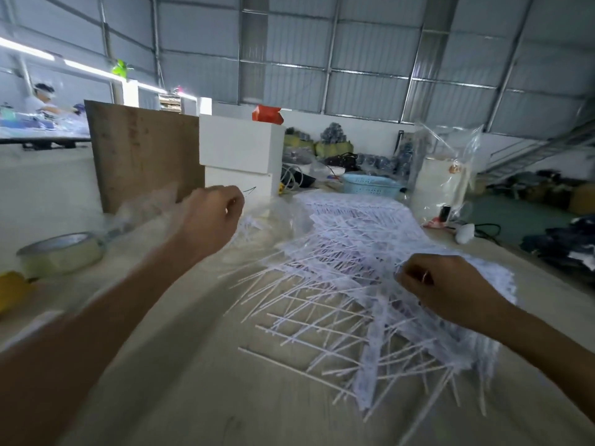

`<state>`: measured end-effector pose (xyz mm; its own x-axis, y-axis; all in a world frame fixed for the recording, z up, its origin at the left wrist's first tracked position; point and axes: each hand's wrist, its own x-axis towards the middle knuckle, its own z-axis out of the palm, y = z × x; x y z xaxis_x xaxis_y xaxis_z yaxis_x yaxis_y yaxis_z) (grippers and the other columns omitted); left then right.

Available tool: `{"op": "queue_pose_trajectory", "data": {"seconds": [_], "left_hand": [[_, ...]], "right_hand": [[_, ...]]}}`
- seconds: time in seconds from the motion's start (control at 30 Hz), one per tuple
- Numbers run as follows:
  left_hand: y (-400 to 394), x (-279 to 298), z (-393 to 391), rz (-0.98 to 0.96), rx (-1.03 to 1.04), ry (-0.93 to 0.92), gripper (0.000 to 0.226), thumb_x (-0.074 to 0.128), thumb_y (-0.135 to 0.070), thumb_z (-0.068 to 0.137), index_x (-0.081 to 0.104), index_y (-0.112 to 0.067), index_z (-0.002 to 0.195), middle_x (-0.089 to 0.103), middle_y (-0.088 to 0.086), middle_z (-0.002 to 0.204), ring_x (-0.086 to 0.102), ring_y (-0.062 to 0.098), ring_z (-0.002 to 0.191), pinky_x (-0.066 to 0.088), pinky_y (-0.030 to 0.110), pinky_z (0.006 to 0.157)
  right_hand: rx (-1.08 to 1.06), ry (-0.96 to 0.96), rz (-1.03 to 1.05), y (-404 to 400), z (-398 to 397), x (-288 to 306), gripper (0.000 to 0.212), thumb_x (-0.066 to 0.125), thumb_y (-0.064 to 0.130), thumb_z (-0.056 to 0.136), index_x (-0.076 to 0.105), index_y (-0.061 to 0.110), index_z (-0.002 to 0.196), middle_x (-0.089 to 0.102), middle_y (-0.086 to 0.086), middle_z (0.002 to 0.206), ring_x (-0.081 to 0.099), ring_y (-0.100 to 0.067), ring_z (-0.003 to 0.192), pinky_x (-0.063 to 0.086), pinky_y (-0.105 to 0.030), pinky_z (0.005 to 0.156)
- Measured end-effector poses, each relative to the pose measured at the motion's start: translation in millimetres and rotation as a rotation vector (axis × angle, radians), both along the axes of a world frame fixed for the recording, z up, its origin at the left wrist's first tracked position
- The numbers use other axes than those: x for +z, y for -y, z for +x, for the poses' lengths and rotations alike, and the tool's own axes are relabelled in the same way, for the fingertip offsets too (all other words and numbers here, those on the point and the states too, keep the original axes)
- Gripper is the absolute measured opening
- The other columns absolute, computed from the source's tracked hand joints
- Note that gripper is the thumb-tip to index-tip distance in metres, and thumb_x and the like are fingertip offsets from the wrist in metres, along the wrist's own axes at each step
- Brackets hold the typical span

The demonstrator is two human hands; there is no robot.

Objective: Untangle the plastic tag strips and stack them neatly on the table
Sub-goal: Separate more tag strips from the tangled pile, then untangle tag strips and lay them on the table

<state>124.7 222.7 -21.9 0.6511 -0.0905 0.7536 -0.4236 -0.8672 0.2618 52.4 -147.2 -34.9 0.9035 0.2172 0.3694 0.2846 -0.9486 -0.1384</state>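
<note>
Reaching forward over the table (180, 365), the left hand (211, 217) hangs raised beyond a tape roll (61, 255), fingers curled as if pinching, though what they hold I cannot tell; the tag strips (347, 284) sprawl tangled centre-right; the right hand (450, 284) rests on them, fingers pinching strips.

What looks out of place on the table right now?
The plastic tag strips are not stacked: they lie criss-crossed in a loose heap, rods jutting out at many angles toward the near edge of the table. Nothing looks spilled or broken.
</note>
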Motion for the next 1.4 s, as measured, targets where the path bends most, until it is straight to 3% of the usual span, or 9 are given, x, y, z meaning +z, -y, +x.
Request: {"op": "queue_pose_trajectory", "data": {"seconds": [0.23,0.37,0.5,0.7,0.83,0.97,1.07,1.2,1.4], "left_hand": [[102,-56,-49,0.478,-0.138,-0.392,0.023,0.044,-0.045,0.098,0.057,-0.03,0.109,0.069,-0.004,0.103,0.065,0.023,0.095,0.049,0.032,0.076],[120,-57,-57,0.448,-0.203,-0.428,0.023,0.051,-0.045,0.097,0.06,-0.027,0.107,0.068,-0.006,0.1,0.063,0.019,0.096,0.044,0.031,0.073],[118,-61,-56,0.362,-0.235,-0.385,0.032,0.047,-0.054,0.099,0.059,-0.035,0.121,0.06,-0.011,0.111,0.062,0.016,0.102,0.05,0.034,0.081],[107,-55,-48,0.132,-0.187,-0.238,0.045,0.038,-0.057,0.099,0.048,-0.039,0.138,0.052,-0.01,0.117,0.064,0.017,0.093,0.053,0.04,0.084],[101,-36,-47,-0.24,-0.329,-0.142,0.028,0.049,-0.049,0.099,0.054,-0.041,0.125,0.059,-0.011,0.096,0.061,0.004,0.072,0.055,0.032,0.067],[98,2,-51,-0.773,-0.496,-0.28,0.026,0.047,-0.047,0.102,0.054,-0.033,0.122,0.07,0.001,0.097,0.069,0.017,0.081,0.057,0.035,0.068],[86,13,-52,-1.171,-0.628,-0.458,0.038,0.044,-0.052,0.102,0.055,-0.022,0.123,0.074,0.009,0.104,0.073,0.027,0.092,0.061,0.042,0.077],[73,11,-46,-1.336,-0.765,-0.647,0.052,0.038,-0.061,0.1,0.055,-0.014,0.117,0.063,0.02,0.13,0.066,0.039,0.111,0.052,0.055,0.095],[81,-7,-46,-0.741,-0.731,-0.816,0.063,0.056,-0.07,0.086,0.067,-0.02,0.122,0.07,0.02,0.116,0.069,0.043,0.102,0.05,0.064,0.095]], "right_hand": [[-0.105,-0.245,-0.018,-2,9,-18,0.072,0.05,0.075,0.089,0.051,0.017,0.046,0.043,0.007,0.037,0.046,-0.003,0.038,0.036,-0.024,0.051],[-0.221,-0.117,-0.005,-25,15,-32,0.049,0.054,0.066,0.09,0.062,0.019,0.081,0.062,0.004,0.076,0.064,-0.019,0.079,0.049,-0.031,0.072],[-0.238,0.016,0.189,-30,19,-28,0.032,0.057,0.047,0.092,0.052,0.016,0.089,0.056,0.001,0.075,0.061,-0.024,0.074,0.04,-0.031,0.06],[0.04,-0.22,1.314,-22,4,30,0.009,0.053,0.012,0.103,0.047,0.011,0.111,0.071,-0.018,0.094,0.069,-0.025,0.059,0.057,-0.035,0.051],[0.223,-0.154,1.301,-3,-18,70,0.015,0.05,0.023,0.105,0.057,0.014,0.115,0.078,-0.004,0.089,0.073,-0.015,0.064,0.054,-0.025,0.049],[0.535,-0.211,1.393,22,-40,91,0.02,0.053,0.03,0.103,0.06,0.018,0.118,0.074,-0.006,0.093,0.064,-0.012,0.061,0.046,-0.02,0.042],[0.579,-0.37,1.133,35,-49,82,0.019,0.049,0.035,0.104,0.059,0.024,0.114,0.07,-0.008,0.083,0.056,-0.014,0.049,0.042,-0.021,0.039],[0.515,-0.603,0.563,42,-45,49,0.016,0.05,0.03,0.105,0.06,0.027,0.118,0.071,-0.01,0.084,0.057,-0.023,0.056,0.05,-0.032,0.05],[0.448,-0.749,0.17,39,-22,30,0.014,0.051,0.026,0.106,0.061,0.023,0.116,0.07,-0.009,0.086,0.068,-0.02,0.065,0.057,-0.033,0.059]]}}
